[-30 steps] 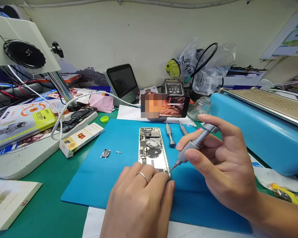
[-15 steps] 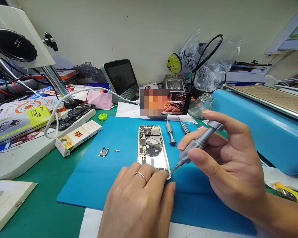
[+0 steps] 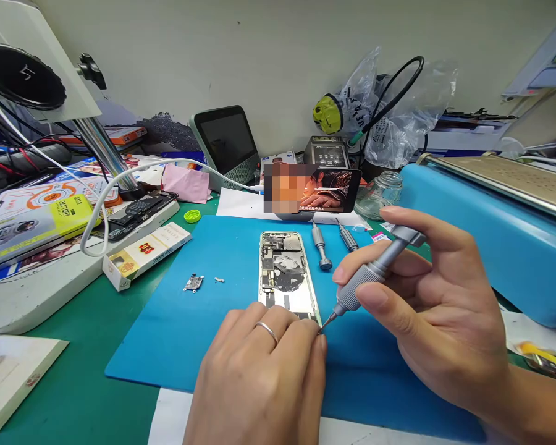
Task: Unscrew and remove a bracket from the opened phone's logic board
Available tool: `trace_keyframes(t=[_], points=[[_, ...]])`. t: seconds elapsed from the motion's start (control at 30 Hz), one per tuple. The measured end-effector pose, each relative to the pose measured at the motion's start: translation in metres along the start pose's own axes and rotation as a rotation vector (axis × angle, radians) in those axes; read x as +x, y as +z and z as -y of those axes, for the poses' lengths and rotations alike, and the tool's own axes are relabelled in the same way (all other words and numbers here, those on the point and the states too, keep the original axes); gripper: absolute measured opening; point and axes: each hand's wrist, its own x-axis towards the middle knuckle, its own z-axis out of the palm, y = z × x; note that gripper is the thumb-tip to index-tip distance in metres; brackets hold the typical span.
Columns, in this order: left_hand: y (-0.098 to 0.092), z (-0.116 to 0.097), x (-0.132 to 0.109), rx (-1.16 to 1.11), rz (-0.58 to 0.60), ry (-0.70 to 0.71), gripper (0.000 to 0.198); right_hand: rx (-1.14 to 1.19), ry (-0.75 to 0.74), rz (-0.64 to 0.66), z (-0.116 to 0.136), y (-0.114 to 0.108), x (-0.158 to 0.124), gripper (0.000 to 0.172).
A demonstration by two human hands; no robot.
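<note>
An opened smartphone body (image 3: 288, 272), its inner boards and a round black coil area exposed, lies on the blue mat (image 3: 167, 334). My left hand (image 3: 264, 371), with a ring on one finger, covers the phone's lower end and grips it with thumb and fingers. In my right hand (image 3: 435, 303) is a grey precision screwdriver (image 3: 361, 281), slanted, a fingertip on its end cap. Its tip is at the phone's lower right corner, beside my left fingertips; the exact contact point is too small to tell. A small metal bracket (image 3: 194, 282) and a tinier part (image 3: 219, 280) lie left of the phone.
Two more screwdrivers (image 3: 322, 247) lie behind the phone. A propped phone (image 3: 331, 190) plays video near a glass jar (image 3: 384, 191). At right is a blue machine (image 3: 482, 241); at left are a cigarette box (image 3: 146, 256), a white cable (image 3: 97, 216) and a microscope stand (image 3: 104, 154).
The screwdriver tip has shifted slightly down and right along the phone's corner. My left thumb has closed in toward the tip. The view has moved a little.
</note>
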Motion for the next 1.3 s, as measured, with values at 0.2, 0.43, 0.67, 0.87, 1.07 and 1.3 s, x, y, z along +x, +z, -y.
trace_keyframes(t=[0.2, 0.43, 0.67, 0.87, 1.07, 1.3], points=[[-0.0034, 0.0031, 0.0003, 0.007, 0.013, 0.010, 0.023, -0.030, -0.008, -0.008, 0.0007, -0.0011, -0.0012, 0.050], [-0.0029, 0.0004, 0.0010, -0.031, -0.027, -0.035, 0.026, -0.052, -0.006, -0.008, 0.0007, -0.0004, -0.0006, 0.050], [-0.0049, 0.0007, -0.0005, -0.057, -0.008, -0.019, 0.021, -0.047, -0.009, -0.003, 0.0010, -0.0001, -0.0015, 0.052], [-0.0030, 0.0008, -0.0005, -0.057, -0.024, -0.030, 0.020, -0.051, -0.008, -0.005, 0.0004, 0.0010, -0.0007, 0.050], [-0.0020, -0.0018, -0.0008, -0.045, -0.024, -0.047, 0.021, -0.054, -0.009, 0.004, 0.0006, 0.0010, -0.0007, 0.050], [0.0002, -0.0016, 0.0000, -0.058, -0.051, -0.043, 0.021, -0.033, -0.019, 0.022, 0.0019, -0.0009, 0.0004, 0.052]])
